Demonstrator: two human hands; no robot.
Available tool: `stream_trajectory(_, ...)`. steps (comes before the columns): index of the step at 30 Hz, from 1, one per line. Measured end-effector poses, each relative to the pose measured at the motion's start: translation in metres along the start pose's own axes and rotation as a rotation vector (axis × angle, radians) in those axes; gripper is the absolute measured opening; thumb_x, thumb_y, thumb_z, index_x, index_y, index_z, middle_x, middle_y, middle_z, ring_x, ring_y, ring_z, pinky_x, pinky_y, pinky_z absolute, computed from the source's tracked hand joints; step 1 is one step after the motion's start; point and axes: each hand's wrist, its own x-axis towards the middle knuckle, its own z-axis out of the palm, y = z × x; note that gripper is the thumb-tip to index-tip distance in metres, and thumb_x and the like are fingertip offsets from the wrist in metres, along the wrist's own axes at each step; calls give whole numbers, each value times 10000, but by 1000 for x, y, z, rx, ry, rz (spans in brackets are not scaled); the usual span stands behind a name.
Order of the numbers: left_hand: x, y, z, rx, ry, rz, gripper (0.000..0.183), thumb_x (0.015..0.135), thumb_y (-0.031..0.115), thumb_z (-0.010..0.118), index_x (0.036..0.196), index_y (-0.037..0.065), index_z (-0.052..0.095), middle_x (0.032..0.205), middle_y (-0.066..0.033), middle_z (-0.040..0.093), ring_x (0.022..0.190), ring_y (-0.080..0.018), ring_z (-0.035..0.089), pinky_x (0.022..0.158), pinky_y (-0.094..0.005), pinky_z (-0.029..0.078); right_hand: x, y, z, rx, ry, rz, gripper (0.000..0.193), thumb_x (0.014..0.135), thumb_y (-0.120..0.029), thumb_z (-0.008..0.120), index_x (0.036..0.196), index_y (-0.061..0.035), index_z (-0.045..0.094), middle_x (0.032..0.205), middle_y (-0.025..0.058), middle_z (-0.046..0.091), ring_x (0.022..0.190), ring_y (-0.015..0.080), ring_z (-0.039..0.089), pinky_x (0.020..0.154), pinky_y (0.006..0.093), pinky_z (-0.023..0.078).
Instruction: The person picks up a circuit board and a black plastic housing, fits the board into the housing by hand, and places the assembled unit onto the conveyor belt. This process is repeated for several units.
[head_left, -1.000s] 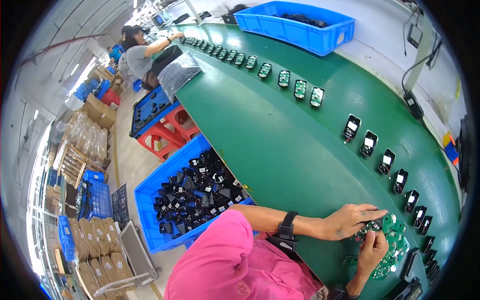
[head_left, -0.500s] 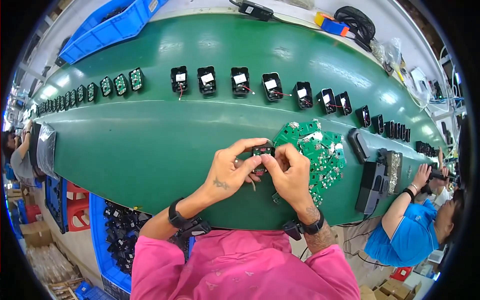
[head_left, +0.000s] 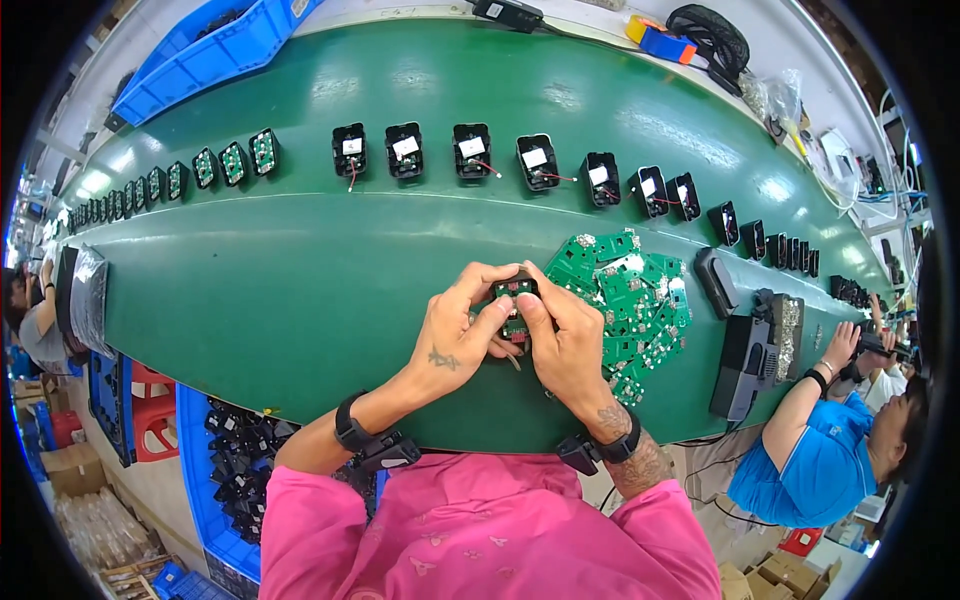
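Note:
Between my two hands is a small black plastic housing with a green circuit board [head_left: 517,328] set in its open face. My left hand [head_left: 447,332] grips it from the left, thumb on the board. Opposite, my right hand [head_left: 568,338] holds the right side, its thumb also pressing on the board. Part of the housing is hidden behind the fingers. A thin light wire end sticks out below it. Just right of my right hand lies a heap of loose green circuit boards [head_left: 640,315].
Along the far side of the green table [head_left: 250,300] stand open black housings [head_left: 472,150] with red wires, and more with boards [head_left: 263,152] at left. A blue bin [head_left: 215,55] is far left. Right are a black-grey device [head_left: 737,365] and a co-worker [head_left: 815,460].
My hands and the housing have shifted slightly left and up. My right hand has closed along the housing's side, and both thumbs now lie on the board.

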Motion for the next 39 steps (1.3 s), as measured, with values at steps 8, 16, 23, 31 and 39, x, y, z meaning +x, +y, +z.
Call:
stream_trajectory(8, 2, -1, 3, -79, 55, -10, 303, 986, 52, 506, 1278, -25, 486, 1144, -200, 630, 698, -240, 725, 555, -289, 608, -1, 0, 2, 3, -28, -3, 369, 990, -152, 562, 1312, 29, 571, 1101, 243, 661, 945, 368, 671, 811, 385, 535)
stream_trajectory(16, 4, -6, 4, -78, 45, 34, 316, 976, 42, 533, 1288, -1, 505, 1126, -188, 638, 720, -223, 723, 581, -289, 613, 1, 1, -1, 134, -57, 88, 426, 994, -133, 532, 1398, -2, 510, 1108, 158, 666, 891, 193, 618, 801, 316, 505)
stream_trajectory(23, -5, -12, 5, 95, 76, 257, 305, 980, 19, 528, 1284, 27, 560, 1051, -146, 672, 762, -181, 711, 630, -294, 615, 0, -1, -1, 94, -34, -48, 416, 946, -57, 574, 1360, -23, 550, 941, 127, 599, 788, 231, 574, 711, 339, 479)
stream_trajectory(31, 2, 27, -29, 192, 207, 236, 280, 979, 79, 569, 1254, 47, 608, 1129, -112, 658, 783, -176, 711, 615, -284, 615, 5, 0, -26, -34, 53, -181, 375, 877, -76, 680, 1246, -23, 631, 926, 124, 595, 720, 221, 585, 661, 333, 485)
stream_trajectory(39, 88, 54, -231, 608, 586, 167, 345, 972, 113, 542, 1315, 111, 581, 1042, -94, 641, 519, -140, 640, 451, -232, 514, 17, 18, -50, -464, 324, -136, 314, 827, -97, 728, 1127, -20, 682, 1147, 144, 587, 1077, 302, 530, 911, 405, 450)
